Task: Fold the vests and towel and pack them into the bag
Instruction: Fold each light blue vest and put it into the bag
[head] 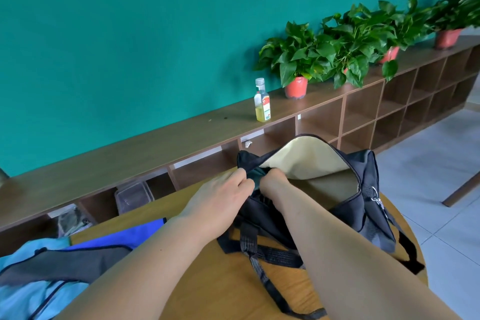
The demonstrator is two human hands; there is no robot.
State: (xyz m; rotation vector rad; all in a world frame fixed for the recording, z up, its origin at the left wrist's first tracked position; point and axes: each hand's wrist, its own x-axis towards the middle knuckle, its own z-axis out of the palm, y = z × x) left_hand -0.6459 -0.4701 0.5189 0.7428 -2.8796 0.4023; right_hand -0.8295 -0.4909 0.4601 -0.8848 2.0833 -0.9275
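A black bag (pixel 363 213) with a cream lining lies unzipped on the round wooden table (pixel 233 291), its flap raised. My left hand (pixel 220 197) grips the bag's near-left rim beside a dark green cloth (pixel 257 176) at the opening. My right hand (pixel 272 182) reaches into the opening with fingers curled down on that cloth; the fingertips are hidden inside. At the lower left lie a blue vest (pixel 124 239), a grey vest with dark trim (pixel 65 265) and a light blue cloth (pixel 31 296).
The bag's black straps (pixel 262 267) trail over the table toward me. Behind the table runs a low wooden shelf unit (pixel 181 143) with an oil bottle (pixel 262 101) and several potted plants (pixel 298 60). Tiled floor (pixel 441 163) lies to the right.
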